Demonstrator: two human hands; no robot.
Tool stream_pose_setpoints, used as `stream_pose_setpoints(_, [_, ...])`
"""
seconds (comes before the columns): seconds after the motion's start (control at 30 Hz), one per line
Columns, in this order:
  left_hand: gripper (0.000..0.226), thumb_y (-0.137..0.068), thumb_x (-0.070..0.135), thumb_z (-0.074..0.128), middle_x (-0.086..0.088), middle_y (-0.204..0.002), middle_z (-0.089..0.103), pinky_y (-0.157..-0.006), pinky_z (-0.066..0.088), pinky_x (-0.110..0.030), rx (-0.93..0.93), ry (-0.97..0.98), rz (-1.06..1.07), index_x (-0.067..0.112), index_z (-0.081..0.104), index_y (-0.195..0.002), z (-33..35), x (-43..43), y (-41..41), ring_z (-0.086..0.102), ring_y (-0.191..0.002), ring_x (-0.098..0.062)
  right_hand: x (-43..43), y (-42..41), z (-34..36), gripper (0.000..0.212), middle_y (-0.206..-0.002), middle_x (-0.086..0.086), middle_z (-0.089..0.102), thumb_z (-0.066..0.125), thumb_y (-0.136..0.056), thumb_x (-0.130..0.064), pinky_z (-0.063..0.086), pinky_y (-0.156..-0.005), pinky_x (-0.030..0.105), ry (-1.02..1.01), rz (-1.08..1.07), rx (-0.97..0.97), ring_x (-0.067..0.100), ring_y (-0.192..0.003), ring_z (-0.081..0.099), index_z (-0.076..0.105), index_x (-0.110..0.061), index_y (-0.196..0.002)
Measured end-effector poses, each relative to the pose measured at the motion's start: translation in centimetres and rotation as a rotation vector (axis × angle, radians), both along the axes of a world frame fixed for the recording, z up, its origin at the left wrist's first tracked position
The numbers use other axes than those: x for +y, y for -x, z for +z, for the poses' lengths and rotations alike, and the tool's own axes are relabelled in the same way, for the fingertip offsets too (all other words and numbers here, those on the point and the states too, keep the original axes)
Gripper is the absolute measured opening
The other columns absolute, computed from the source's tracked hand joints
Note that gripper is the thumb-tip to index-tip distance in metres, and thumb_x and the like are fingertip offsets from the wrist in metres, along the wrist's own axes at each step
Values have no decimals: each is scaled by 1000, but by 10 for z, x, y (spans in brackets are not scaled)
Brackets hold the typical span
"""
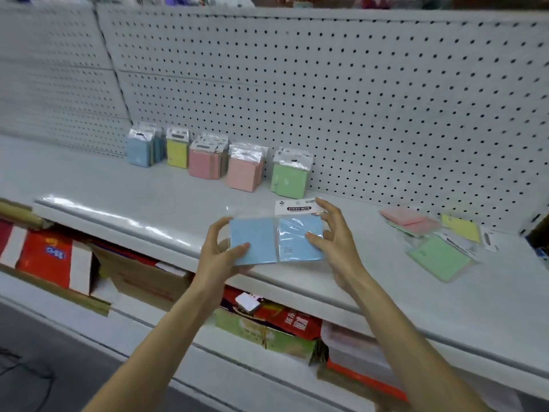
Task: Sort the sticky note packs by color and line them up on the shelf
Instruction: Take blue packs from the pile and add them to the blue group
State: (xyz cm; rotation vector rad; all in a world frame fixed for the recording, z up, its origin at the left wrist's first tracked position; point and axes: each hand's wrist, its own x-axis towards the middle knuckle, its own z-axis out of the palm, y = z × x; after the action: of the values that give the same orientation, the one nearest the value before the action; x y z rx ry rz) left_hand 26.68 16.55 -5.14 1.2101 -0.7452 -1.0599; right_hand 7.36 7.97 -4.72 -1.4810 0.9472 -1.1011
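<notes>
Where the back wall rises, pegboard [356, 84]: white and dotted with holes, filling the upper half of the frame.
Shelf [133, 185]: white, running from the left edge to the lower right; all the packs are on it or over it.
Cardboard boxes [53, 257]: red, brown and green, crammed under the shelf at lower left and centre.
Left hand [219, 251]: centre of frame, gripping the left blue pack [252, 239], thumb on its lower face, fingers curled round its left edge.
Right hand [332, 233]: just right of centre, pinching the right blue pack [300, 239], thumb on its face, fingers curled behind, fingertips at its white header card.
Held packs: side by side, inner edges touching, above the shelf's front edge, between the two hands.
Sorted row: upright against the pegboard, left to right blue packs [139, 153], yellow pack [177, 154], pink packs [202, 165], peach packs [242, 173], green pack [288, 179].
Loose pile: flat at the right, well apart from the hands; pink pad [410, 218], yellow pad [462, 230], green pad [439, 257].
</notes>
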Motion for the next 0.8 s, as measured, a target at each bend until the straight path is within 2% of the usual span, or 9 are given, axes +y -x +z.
stream_pose_setpoints(0.03, [54, -86, -2, 62, -12, -107, 62, -64, 59, -30, -17, -2, 15, 32, 45, -125, 2, -9, -14, 65, -91, -28, -12, -13, 0, 66, -134, 2, 44, 57, -87, 4, 52, -84, 28, 4, 20, -15, 16, -93, 55, 43, -45, -129])
stream_pose_setpoints(0.13, [59, -85, -3, 62, -15, -110, 60, -64, 59, -33, -70, -7, 56, 34, 42, -125, 2, -38, -55, 65, -90, -28, -49, -55, 1, 71, -128, 0, 50, 56, -86, 8, 51, -72, 17, -12, 95, -56, 8, -85, 57, 37, -36, -138])
stream_pose_setpoints(0.2, [60, -85, -4, 62, -16, -111, 59, -65, 59, -35, -105, -7, 62, 35, 41, -125, 3, -57, -83, 65, -92, -30, -73, -86, 2, 75, -127, -1, 52, 56, -85, 10, 50, -68, 15, -26, 128, -78, 7, -84, 60, 33, -34, -141])
stream_pose_setpoints(0.33, [63, -82, -2, 64, -18, -115, 56, -69, 59, -41, -166, -2, 85, 38, 40, -125, 6, -91, -143, 63, -99, -33, -116, -149, 1, 77, -131, -8, 49, 59, -84, 11, 46, -73, 5, -57, 187, -91, -1, -109, 52, 33, -32, -143])
stream_pose_setpoints(0.47, [62, -84, -3, 63, -18, -113, 55, -71, 60, -42, -222, 18, 124, 39, 40, -123, -1, -110, -203, 61, -100, -31, -142, -214, -2, 61, -117, -16, 55, 61, -85, 8, 47, -70, 7, -118, 227, -105, -19, -92, 54, 45, -25, -134])
stream_pose_setpoints(0.57, [63, -86, -6, 57, -19, -112, 55, -69, 60, -41, -252, -2, 166, 35, 38, -128, -14, -120, -253, 61, -98, -26, -152, -263, -11, 42, -109, -8, 65, 61, -83, 12, 48, -68, 9, -101, 198, -100, -9, -90, 63, 56, -16, -114])
stream_pose_setpoints(0.63, [63, -86, -7, 56, -19, -111, 54, -67, 60, -38, -289, -16, 184, 33, 37, -131, -21, -127, -290, 60, -99, -27, -157, -296, -18, 40, -109, -1, 66, 60, -82, 13, 51, -69, 14, -98, 190, -88, 0, -89, 65, 57, -18, -107])
stream_pose_setpoints(0.73, [63, -86, -6, 56, -18, -109, 56, -62, 58, -30, -332, -25, 198, 32, 36, -132, -28, -139, -352, 61, -100, -32, -164, -345, -32, 41, -106, -1, 65, 58, -84, 12, 53, -67, 18, -104, 176, -63, -1, -81, 65, 52, -23, -103])
stream_pose_setpoints(0.8, [65, -80, 0, 61, -16, -106, 57, -66, 57, -33, -351, -33, 194, 33, 37, -131, -29, -148, -393, 61, -99, -34, -169, -379, -40, 39, -107, 2, 64, 59, -84, 9, 52, -63, 18, -103, 135, -35, 7, -83, 65, 50, -23, -106])
